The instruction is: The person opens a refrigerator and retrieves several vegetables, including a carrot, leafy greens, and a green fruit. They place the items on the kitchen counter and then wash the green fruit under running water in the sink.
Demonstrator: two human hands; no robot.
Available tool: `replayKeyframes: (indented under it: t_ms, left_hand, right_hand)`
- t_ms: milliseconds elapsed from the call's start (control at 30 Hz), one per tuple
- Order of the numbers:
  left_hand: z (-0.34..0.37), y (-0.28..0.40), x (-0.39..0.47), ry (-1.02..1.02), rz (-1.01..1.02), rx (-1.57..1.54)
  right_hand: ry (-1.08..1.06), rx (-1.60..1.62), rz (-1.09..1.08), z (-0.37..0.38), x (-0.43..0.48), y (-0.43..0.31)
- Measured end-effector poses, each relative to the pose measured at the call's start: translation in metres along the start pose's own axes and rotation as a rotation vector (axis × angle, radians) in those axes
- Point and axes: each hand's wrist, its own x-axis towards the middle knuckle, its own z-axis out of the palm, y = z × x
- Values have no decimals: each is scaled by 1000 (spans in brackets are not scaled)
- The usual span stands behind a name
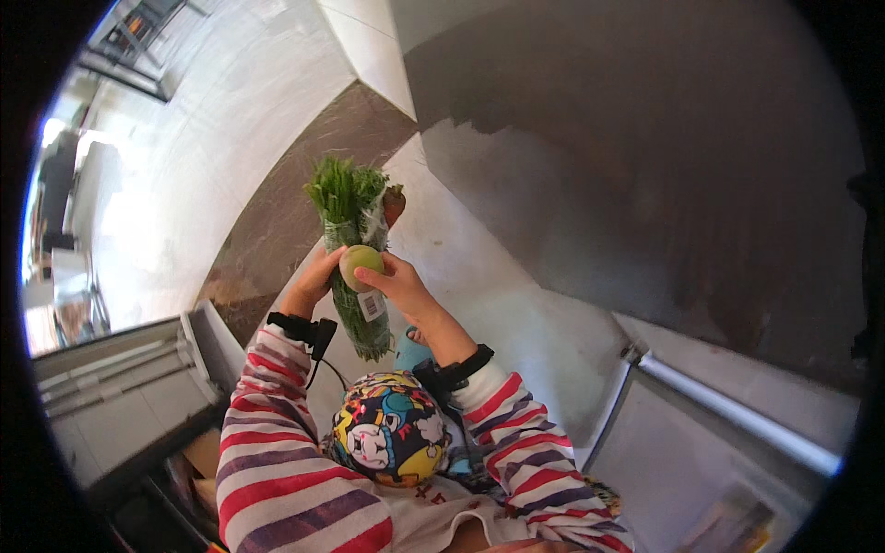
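Observation:
Both my hands are raised in front of me, close together. My left hand (314, 278) grips a wrapped bundle of leafy green vegetables (361, 325), which has a label on its plastic film. My right hand (404, 285) holds a round, yellow-green fruit (361, 268) against the front of the bundle, its thumb across the fruit. Cut stems and curly leaves stick out at the bundle's far end. Beside them shows a reddish-brown root vegetable (394, 202), partly hidden; what holds it cannot be told.
A large dark panel (622, 173) stands at the right. An open white drawer or rack (124, 387) lies at lower left, and a pale panel with a metal edge (740, 415) at lower right. The tiled floor has a dark stone strip (276, 207). Dark furniture is at upper left.

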Motion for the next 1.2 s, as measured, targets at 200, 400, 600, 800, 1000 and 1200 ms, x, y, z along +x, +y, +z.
replayKeyframes:
  t_ms: [200, 400, 600, 800, 1000, 1200]
  left_hand:
    - [38, 97, -55, 23, 111, -55]
    - [94, 179, -73, -3, 42, -299]
    - [152, 271, -119, -106, -122, -932]
    - [246, 323, -235, -141, -244, -1400]
    - [288, 362, -292, -79, -395, -1369]
    - [274, 516, -230, -138, -464, -1247]
  right_hand:
    - [12, 60, -15, 56, -23, -103]
    - [159, 24, 86, 95, -54, -222]
    - [156, -83, 212, 167, -93, -377]
    - [384, -70, 361, 234, -193, -469]
    - [359, -118, 282, 280, -273, -542]
    - [596, -361, -63, 356, -291, -700]
